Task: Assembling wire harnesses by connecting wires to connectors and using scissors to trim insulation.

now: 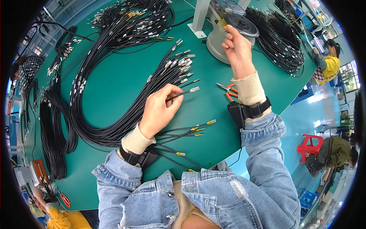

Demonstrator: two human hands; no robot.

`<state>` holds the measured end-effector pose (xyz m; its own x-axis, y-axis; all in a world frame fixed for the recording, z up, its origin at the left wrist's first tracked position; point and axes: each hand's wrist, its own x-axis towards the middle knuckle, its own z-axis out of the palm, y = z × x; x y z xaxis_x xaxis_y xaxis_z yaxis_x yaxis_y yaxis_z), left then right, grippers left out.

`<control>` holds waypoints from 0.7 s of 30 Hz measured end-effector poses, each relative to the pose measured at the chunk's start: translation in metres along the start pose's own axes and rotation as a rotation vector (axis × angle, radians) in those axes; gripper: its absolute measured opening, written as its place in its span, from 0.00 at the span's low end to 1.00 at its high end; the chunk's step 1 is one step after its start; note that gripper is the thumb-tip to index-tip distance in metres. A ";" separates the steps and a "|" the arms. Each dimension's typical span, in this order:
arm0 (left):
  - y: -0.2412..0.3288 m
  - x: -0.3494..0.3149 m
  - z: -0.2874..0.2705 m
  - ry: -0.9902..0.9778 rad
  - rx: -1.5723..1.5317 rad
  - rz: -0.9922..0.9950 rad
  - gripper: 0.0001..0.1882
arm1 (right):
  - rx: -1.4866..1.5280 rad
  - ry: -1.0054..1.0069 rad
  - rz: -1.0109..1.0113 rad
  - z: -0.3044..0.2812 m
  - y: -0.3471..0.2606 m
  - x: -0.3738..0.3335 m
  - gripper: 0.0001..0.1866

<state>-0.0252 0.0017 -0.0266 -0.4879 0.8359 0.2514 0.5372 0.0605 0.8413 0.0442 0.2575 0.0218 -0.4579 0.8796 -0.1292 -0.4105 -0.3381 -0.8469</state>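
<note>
My left hand (162, 107) is closed round a black cable (185, 92) near its end, and the cable's pale connector tip sticks out to the right. Behind that hand, a thick bundle of black cables (126, 114) curves across the table, its metal and white ends fanned out. My right hand (237, 47) is raised at a grey dispenser (216, 47) with a dark reel. Its thumb and forefinger pinch at a small yellow label there, partly hidden by the fingertips. Several cables with yellow-labelled ends (198, 129) lie between my forearms.
Orange-handled pliers (230, 91) rest below my right hand. More cable bundles lie at the far left (133, 23), left (53, 141) and far right (280, 45) of the green table (105, 87). A metal post (199, 19) stands by the dispenser. Other people sit around; a red stool (309, 144) stands right.
</note>
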 end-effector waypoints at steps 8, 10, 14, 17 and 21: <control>0.011 0.001 -0.002 0.019 -0.006 0.006 0.08 | 0.121 -0.232 0.109 -0.008 -0.010 -0.004 0.05; 0.016 0.001 -0.003 0.036 -0.037 0.008 0.08 | 0.126 -0.321 0.147 -0.005 -0.020 -0.025 0.05; 0.025 -0.001 -0.006 0.084 -0.015 0.132 0.08 | -0.255 -0.498 0.014 0.006 -0.026 -0.101 0.06; 0.031 -0.003 -0.005 0.087 0.028 0.152 0.07 | -0.383 -0.590 0.060 -0.009 -0.013 -0.141 0.06; 0.039 -0.007 -0.004 0.112 0.067 0.195 0.07 | -0.409 -0.561 0.042 -0.017 0.010 -0.174 0.07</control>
<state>-0.0034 -0.0036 0.0065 -0.4417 0.7696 0.4612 0.6716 -0.0572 0.7387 0.1335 0.1065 0.0269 -0.8507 0.5249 0.0265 -0.1034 -0.1177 -0.9877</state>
